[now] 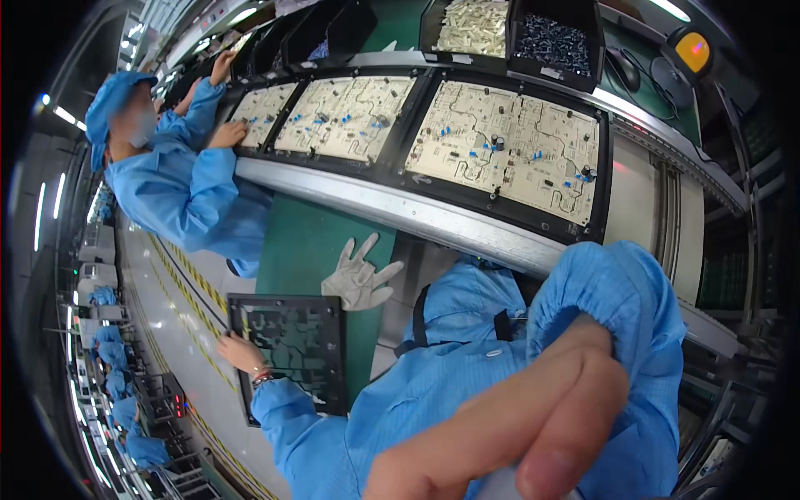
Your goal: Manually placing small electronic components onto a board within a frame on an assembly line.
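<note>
My left hand [243, 355] is at the outer edge of a black circuit-board carrier [332, 358] with irregular cut-outs, its fingers closed over the rim. The carrier lies partly over a green tabletop [292, 242], which shows through its openings. A pale glove [360, 275] rests on the tabletop against the carrier's upper corner. Raised very close to the camera, my right hand [517, 408] looks large. Its thumb and bent forefinger are apart, with nothing visible held; the other fingers are hidden or out of the picture.
Black carriers with cream circuit boards [508, 150] line a metal-edged conveyor [400, 204]. Behind are bins of white parts [472, 27] and dark parts [557, 46], and a yellow-orange device [692, 50]. A co-worker in blue [179, 179] reaches over a board at left.
</note>
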`<state>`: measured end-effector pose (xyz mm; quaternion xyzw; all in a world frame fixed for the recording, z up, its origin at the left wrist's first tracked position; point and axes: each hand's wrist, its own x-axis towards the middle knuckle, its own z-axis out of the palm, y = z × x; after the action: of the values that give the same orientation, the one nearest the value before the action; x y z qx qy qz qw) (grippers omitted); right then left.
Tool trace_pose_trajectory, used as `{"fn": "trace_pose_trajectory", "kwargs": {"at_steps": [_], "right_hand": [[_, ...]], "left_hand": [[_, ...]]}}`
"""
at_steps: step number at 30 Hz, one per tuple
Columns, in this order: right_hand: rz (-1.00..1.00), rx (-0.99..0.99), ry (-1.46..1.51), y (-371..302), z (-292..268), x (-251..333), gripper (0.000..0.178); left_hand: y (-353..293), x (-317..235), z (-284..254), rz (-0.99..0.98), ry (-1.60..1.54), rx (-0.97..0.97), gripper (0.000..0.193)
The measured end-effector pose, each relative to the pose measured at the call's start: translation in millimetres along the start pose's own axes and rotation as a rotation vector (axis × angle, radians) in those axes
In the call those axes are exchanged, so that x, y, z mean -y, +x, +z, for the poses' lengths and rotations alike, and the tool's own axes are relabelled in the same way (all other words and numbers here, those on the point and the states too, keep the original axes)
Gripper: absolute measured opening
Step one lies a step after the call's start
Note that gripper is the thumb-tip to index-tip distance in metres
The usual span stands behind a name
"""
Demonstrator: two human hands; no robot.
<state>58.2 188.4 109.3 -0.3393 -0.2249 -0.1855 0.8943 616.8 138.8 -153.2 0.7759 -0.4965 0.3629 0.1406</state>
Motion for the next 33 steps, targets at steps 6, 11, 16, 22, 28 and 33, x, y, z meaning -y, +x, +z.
{"fn": "trace_pose_trajectory", "kwargs": {"at_steps": [6, 11, 16, 22, 28, 33], "right_hand": [[-0.076, 0.003, 0.059, -2, 15, -10, 0.069], [-0.096, 0.014, 0.039, -6, 29, -22, 0.070], [-0.079, 0.028, -0.047, -15, 43, -24, 0.071], [-0.584, -0.317, -1.491, -50, 24, -8, 0.051], [-0.380, -1.324, -1.649, -86, 38, -32, 0.055], [-0.824, -1.824, -1.475, -167, 54, -59, 0.049]], "left_hand": [[29, -38, -153, -0.014, -0.280, -0.302, 0.025], [42, -80, -210, 0.119, -0.432, -0.618, 0.031], [76, -140, -238, 0.367, -0.922, -0.878, 0.054], [110, -235, -252, 0.307, -1.502, -0.927, 0.056], [83, -361, -346, 0.665, -1.466, -0.568, 0.054], [106, -402, -379, 1.071, -1.691, -0.190, 0.064]]}}
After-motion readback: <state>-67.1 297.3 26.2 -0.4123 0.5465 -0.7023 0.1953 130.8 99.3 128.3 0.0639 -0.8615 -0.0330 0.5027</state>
